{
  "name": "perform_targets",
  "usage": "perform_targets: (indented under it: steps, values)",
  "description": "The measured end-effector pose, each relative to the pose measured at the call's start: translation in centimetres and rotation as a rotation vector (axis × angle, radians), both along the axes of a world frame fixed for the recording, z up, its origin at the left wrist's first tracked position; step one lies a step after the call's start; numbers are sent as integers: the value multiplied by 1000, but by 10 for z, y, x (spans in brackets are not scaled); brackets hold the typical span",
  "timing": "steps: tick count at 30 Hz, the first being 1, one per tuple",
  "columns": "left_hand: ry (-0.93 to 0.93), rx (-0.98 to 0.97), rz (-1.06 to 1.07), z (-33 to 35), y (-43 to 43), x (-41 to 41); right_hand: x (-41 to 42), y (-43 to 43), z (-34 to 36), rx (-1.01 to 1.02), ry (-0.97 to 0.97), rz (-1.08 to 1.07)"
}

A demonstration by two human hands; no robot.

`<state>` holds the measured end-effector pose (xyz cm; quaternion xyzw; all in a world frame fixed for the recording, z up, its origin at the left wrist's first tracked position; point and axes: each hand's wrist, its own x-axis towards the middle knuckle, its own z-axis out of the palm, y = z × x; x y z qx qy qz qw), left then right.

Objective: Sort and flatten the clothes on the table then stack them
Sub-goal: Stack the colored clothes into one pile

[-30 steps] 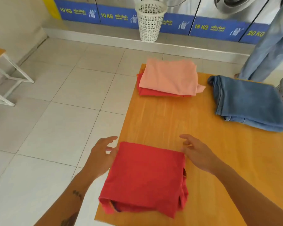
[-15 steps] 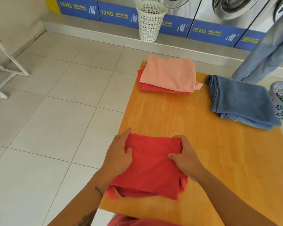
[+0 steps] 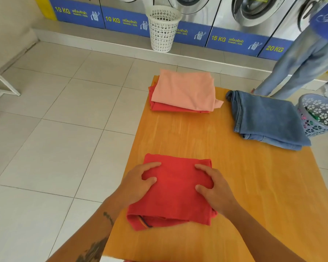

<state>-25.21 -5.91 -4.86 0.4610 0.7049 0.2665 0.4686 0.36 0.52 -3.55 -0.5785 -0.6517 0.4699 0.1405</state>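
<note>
A folded red shirt (image 3: 175, 188) lies near the front left of the orange wooden table (image 3: 235, 176). My left hand (image 3: 136, 186) grips its left side, thumb and forefinger on top. On the right side my right hand (image 3: 214, 191) holds it the same way. At the far left corner a folded pink garment (image 3: 184, 89) rests on a folded red one (image 3: 165, 107). Folded blue jeans (image 3: 265, 118) lie at the far right.
A grey-blue laundry basket (image 3: 322, 114) stands at the table's right edge beside the jeans. A person in jeans (image 3: 301, 59) stands beyond it. A white basket (image 3: 162, 29) sits by the washing machines. White tiled floor runs along the table's left edge.
My hands were open beside the red shirt; they closed on its two sides and slid it a little farther onto the table.
</note>
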Motion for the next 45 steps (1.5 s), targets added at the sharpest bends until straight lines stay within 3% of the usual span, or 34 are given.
perform_targets:
  steps: [4,9,15,24,26,30,35,39,41,43,45]
  values:
    - [-179,76,168,7,7,6,-7,10,-1,-65,74,-131]
    - [-186,215,267,28,49,-1,-20,65,29,18,176,-199]
    - [-32,417,246,80,161,-24,-43,173,90,144,251,-161]
    - [102,505,181,115,323,-50,-73,328,121,164,282,-211]
    - [127,504,192,100,350,-54,-80,351,106,203,225,-209]
    - [334,356,32,46,369,-59,-82,360,52,255,-105,-29]
    - [431,404,54,-2,365,-67,-69,351,20,243,118,-140]
    - [662,614,146,19,375,-57,-72,350,34,594,-260,-195]
    - [705,735,85,32,384,-43,-90,347,47,764,-361,-100]
    - [775,739,-61,30,390,-31,-109,345,49,807,-455,72]
    - [862,619,-159,16,387,-25,-117,349,34,712,-568,224]
